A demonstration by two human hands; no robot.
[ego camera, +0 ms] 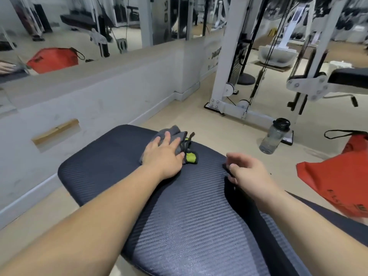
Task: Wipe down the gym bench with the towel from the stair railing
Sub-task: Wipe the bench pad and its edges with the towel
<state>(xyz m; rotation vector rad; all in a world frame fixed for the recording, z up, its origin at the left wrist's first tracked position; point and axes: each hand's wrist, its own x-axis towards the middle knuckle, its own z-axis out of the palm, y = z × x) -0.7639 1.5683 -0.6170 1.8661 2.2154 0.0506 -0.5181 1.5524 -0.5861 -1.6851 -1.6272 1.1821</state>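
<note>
The gym bench has a dark ribbed pad that fills the lower middle of the head view. A crumpled grey towel with black and lime-green patches lies near the pad's far end. My left hand presses flat on the towel, fingers spread over it. My right hand is at the bench's right edge, with its fingers curled on that edge and nothing else in it.
A clear water bottle with a black lid stands on the floor beyond the bench. A red bag lies to the right. A white cable machine stands behind. A low white wall with mirrors runs along the left.
</note>
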